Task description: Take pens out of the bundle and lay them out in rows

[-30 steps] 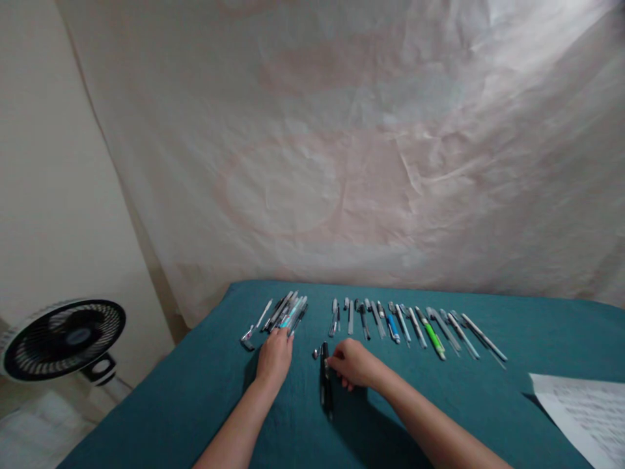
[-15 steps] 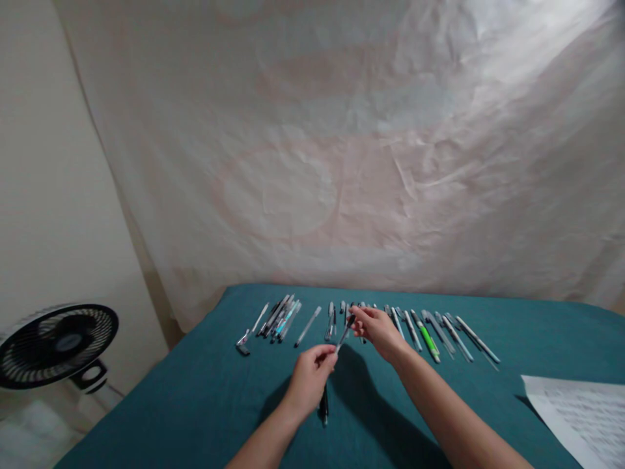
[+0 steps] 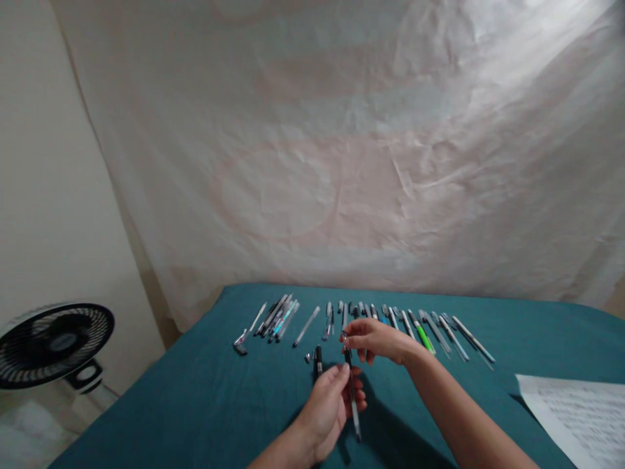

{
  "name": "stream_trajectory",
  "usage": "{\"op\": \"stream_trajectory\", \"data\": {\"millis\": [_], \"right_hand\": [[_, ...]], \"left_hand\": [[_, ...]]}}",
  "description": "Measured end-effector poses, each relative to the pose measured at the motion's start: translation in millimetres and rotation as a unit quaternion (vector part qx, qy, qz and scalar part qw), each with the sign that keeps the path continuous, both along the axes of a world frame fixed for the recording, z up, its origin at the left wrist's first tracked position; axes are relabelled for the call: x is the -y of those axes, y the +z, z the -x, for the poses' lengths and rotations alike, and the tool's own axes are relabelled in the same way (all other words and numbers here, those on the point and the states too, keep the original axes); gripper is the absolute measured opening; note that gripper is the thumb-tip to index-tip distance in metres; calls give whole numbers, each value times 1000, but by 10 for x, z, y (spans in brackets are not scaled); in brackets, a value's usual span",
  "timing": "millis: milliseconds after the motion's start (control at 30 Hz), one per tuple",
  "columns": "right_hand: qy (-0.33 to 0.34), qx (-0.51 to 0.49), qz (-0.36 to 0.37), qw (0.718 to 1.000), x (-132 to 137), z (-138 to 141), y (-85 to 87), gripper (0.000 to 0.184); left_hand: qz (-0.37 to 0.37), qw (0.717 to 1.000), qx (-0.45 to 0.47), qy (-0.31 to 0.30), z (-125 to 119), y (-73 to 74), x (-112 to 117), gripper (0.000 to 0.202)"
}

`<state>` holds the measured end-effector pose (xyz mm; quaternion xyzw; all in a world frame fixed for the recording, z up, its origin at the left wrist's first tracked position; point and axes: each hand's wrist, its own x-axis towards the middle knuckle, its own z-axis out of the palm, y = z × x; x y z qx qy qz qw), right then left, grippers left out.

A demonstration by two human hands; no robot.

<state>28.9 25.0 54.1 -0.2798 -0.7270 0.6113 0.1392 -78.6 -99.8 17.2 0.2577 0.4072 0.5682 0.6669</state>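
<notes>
A slim pen with a dark upper part and a clear lower barrel stands nearly upright in view, its lower end toward me. My left hand is closed around its middle, thumb in front and fingers behind. My right hand pinches the pen's far end; whether a separate piece sits in those fingertips I cannot tell. Just beyond my left hand lies a black pen or cap, partly hidden by the hand. Small shiny pieces lie beside it.
Pens lie in a row along the back of the green cloth, among them a green pen at right and a bundle of pens at left. A written paper sheet is at the right, a black fan at far left.
The pen has swung from slanting up-right to pointing toward me at its lower end. My left hand has shifted right, and my right hand has moved slightly lower.
</notes>
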Motion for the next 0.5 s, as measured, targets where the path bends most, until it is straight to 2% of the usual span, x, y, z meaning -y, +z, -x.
{"op": "stream_trajectory", "data": {"millis": [100,267,500], "right_hand": [[-4,39,-27,999,8,8,-26,25],[28,82,-37,996,18,34,-90,27],[28,100,-39,994,50,61,-129,35]], "left_hand": [[22,999,21,14,9,-67,-6,29],[19,998,54,-9,48,-167,-18,29],[59,998,29,-22,50,-149,-5,29]]}}
